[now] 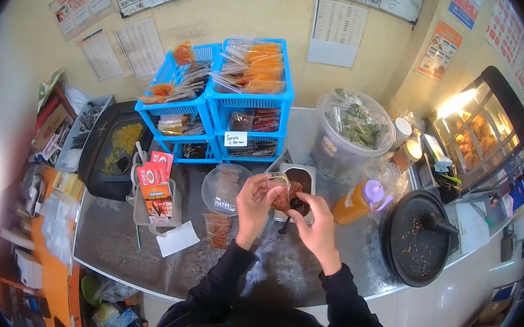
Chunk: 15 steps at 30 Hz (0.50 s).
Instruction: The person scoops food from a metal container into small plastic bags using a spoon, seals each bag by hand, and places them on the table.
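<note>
Over a steel pan of dark sauce, both my hands hold up a small clear plastic bag with reddish contents. My left hand pinches it from the left side. On the other side, the fingers of my right hand are closed at the bag's right edge, close to something dark in the pan. A black handle sticks out below the pan. Another filled plastic bag lies on the counter by my left wrist. Behind it stands a round clear tub with flat plastic bags in it.
Stacked blue baskets of packed sachets stand at the back. To the right are a large clear bucket, an orange squeeze bottle and a stone mortar. A box of cards and a black tray sit left.
</note>
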Each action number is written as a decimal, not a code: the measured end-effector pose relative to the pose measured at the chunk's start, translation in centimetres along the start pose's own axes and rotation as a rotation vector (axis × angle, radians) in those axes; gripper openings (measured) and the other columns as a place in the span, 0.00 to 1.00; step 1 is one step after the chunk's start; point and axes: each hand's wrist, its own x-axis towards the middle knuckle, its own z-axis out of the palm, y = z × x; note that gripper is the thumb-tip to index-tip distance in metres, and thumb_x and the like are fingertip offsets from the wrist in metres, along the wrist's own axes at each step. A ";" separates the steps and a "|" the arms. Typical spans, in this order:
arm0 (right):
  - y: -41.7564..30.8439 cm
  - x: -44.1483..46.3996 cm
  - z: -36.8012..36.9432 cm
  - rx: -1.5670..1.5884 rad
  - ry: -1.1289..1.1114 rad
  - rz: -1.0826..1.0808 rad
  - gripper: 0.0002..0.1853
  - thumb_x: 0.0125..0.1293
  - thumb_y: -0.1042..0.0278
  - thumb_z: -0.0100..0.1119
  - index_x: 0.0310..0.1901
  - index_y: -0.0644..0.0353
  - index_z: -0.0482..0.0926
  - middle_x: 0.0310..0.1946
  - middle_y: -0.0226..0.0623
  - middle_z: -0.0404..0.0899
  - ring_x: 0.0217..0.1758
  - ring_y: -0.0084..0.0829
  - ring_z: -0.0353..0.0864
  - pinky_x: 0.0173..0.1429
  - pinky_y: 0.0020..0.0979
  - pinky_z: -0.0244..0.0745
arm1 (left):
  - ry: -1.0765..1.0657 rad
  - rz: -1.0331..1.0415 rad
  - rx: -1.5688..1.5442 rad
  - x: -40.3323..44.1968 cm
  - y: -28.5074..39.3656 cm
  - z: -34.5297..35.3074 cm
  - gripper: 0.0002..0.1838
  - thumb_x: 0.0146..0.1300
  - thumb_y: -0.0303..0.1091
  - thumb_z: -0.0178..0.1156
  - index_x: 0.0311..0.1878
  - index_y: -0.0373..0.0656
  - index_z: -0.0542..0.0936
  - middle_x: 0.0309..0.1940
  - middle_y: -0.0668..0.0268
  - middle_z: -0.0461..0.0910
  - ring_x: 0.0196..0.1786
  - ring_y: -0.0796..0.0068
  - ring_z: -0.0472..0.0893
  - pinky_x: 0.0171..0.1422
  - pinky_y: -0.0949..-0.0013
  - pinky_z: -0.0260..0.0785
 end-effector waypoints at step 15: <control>-5.9 -0.4 6.0 0.680 -0.098 0.345 0.12 0.68 0.75 0.70 0.50 0.69 0.83 0.41 0.33 0.88 0.44 0.19 0.85 0.49 0.23 0.78 | 0.109 -0.037 -0.272 -1.6 5.5 -2.8 0.10 0.69 0.27 0.69 0.47 0.37 0.77 0.40 0.63 0.87 0.42 0.81 0.84 0.47 0.76 0.77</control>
